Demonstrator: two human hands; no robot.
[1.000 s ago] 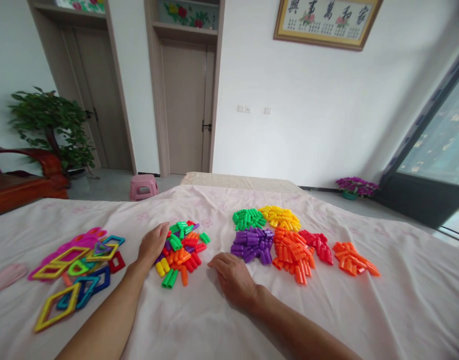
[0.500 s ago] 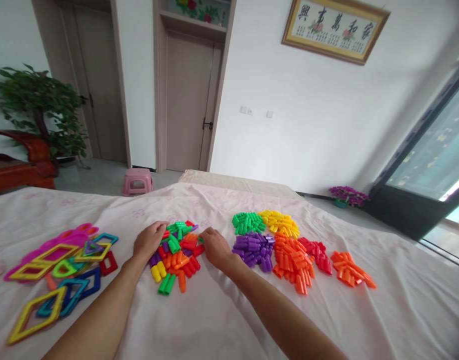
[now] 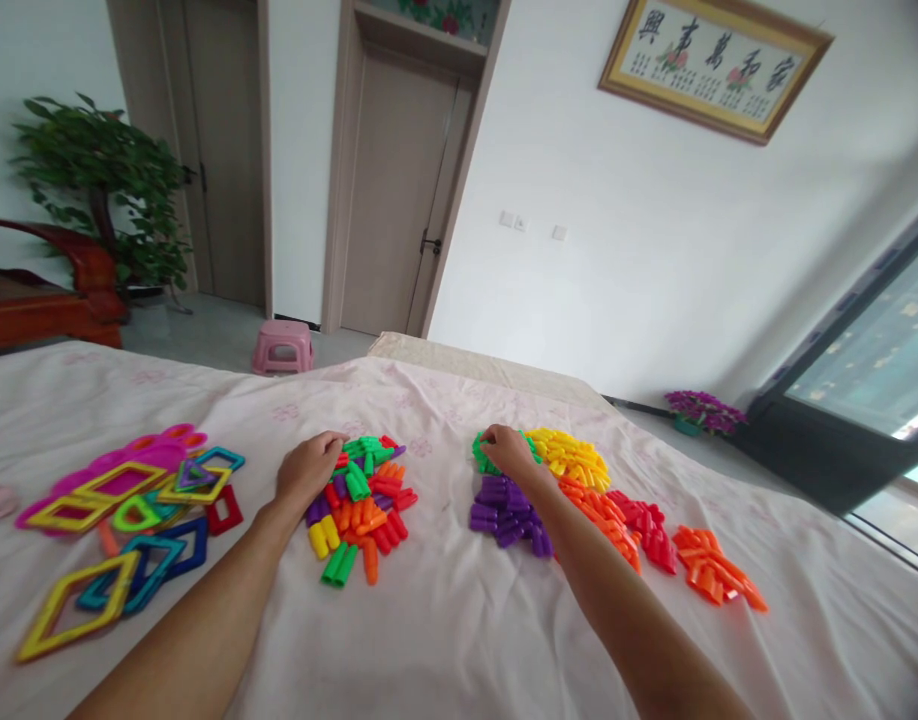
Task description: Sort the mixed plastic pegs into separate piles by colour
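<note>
A mixed pile of small plastic building pieces [image 3: 365,512] in green, orange, red, purple and yellow lies on the cloth. Against its left edge rests my left hand [image 3: 309,470], its fingers curled together; what they hold, if anything, is hidden. My right hand [image 3: 510,452] is over the green pieces [image 3: 479,455] with fingers bent down and pinched, covering part of that heap. Its fingertips are too small and blurred to show what is in them. Purple pieces [image 3: 504,510] lie just nearer, and yellow pieces [image 3: 571,457] sit to the right of this hand.
Orange pieces [image 3: 598,520], partly behind my right forearm, red pieces [image 3: 646,530] and another orange heap [image 3: 718,565] lie rightward. Frame-shaped tiles [image 3: 76,608] and a pink tray [image 3: 140,450] are at left. A pale patterned cloth [image 3: 429,640] covers the surface.
My right hand has moved right, from the edge of the mixed pile, where green showed at its fingertips, to the green heap. My left hand stays beside the mixed pile. The view has shifted slightly.
</note>
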